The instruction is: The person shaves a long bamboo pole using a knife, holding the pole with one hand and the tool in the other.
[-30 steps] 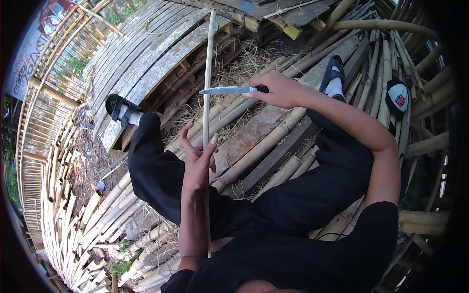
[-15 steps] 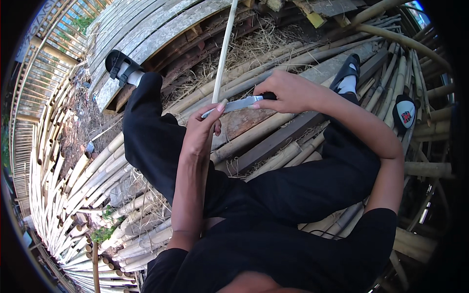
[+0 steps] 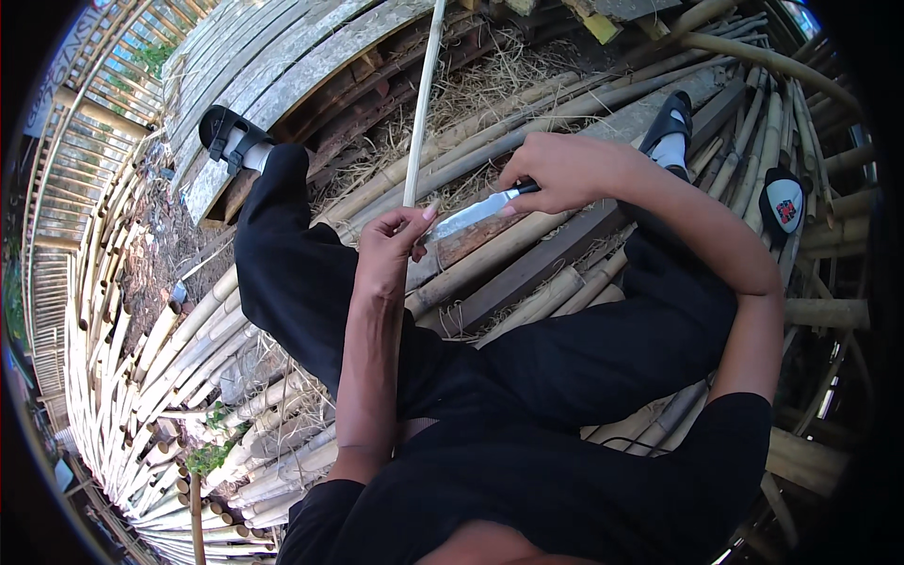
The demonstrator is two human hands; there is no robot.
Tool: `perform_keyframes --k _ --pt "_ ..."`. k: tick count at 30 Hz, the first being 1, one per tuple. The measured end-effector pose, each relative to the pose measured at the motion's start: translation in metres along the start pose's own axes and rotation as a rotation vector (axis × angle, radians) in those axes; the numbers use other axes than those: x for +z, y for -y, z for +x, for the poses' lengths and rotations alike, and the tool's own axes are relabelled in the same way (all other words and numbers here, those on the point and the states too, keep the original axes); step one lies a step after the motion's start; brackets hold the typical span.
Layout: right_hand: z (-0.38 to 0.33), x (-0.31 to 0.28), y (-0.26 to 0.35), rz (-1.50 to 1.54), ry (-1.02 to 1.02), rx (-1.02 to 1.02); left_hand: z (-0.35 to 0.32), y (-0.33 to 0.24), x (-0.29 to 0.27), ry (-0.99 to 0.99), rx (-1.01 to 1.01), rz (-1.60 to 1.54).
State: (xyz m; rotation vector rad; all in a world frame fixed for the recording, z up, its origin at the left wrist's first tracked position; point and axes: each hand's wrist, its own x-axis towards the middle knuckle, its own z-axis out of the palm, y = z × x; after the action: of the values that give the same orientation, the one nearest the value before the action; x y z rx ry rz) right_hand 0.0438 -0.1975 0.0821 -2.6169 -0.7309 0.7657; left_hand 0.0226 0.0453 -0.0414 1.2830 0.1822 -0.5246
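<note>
A long pale bamboo strip (image 3: 424,104) runs from the top of the view down between my legs. My left hand (image 3: 388,243) is closed around it, thumb raised on the right side. In my right hand (image 3: 556,179) is a knife (image 3: 471,217), gripped by its black handle. Its silvery blade points left and down, with the tip close beside my left fingers; whether it touches the strip I cannot tell. Below the blade lies a brownish piece of wood or bamboo (image 3: 480,237).
Bamboo poles (image 3: 508,264) lie under and around my legs, with dry straw (image 3: 490,75) among them. A wooden plank platform (image 3: 311,47) stands at the far left. Cut bamboo is stacked (image 3: 141,395) at the left. A black and white object (image 3: 783,209) lies at right.
The knife has moved slightly right and down, its blade coming away from the strip and my left thumb. My left hand still holds the strip, whose upper end appears a little further left.
</note>
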Motion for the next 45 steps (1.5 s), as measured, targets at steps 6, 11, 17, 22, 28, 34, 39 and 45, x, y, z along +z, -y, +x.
perform_keyframes --k 6,11,17,22,28,34,39,45 --pt "-0.008 -0.022 -0.034 -0.009 -0.109 0.093 -0.006 -0.004 0.005 -0.025 0.1 0.104" --pt "0.003 -0.018 -0.071 0.085 -0.492 0.222 -0.007 -0.002 0.001 0.108 -0.013 0.071" --pt "0.024 -0.024 -0.105 0.718 -0.88 0.486 -0.018 -0.007 0.009 0.275 -0.029 0.067" --pt "0.035 -0.031 -0.129 0.913 -1.112 0.397 -0.027 -0.009 0.017 0.426 -0.02 0.091" --pt "0.038 -0.033 -0.142 0.877 -1.198 0.467 -0.034 -0.01 0.023 0.57 -0.018 0.163" --pt "0.037 -0.031 -0.149 0.776 -1.279 0.466 -0.035 -0.008 0.025 0.606 -0.007 0.164" --pt "0.036 -0.029 -0.145 0.373 -1.292 0.578 -0.036 -0.007 0.025 0.608 0.008 0.17" --pt "0.036 -0.027 -0.153 -0.07 -1.284 0.53 -0.035 -0.004 0.025 0.583 -0.011 0.181"
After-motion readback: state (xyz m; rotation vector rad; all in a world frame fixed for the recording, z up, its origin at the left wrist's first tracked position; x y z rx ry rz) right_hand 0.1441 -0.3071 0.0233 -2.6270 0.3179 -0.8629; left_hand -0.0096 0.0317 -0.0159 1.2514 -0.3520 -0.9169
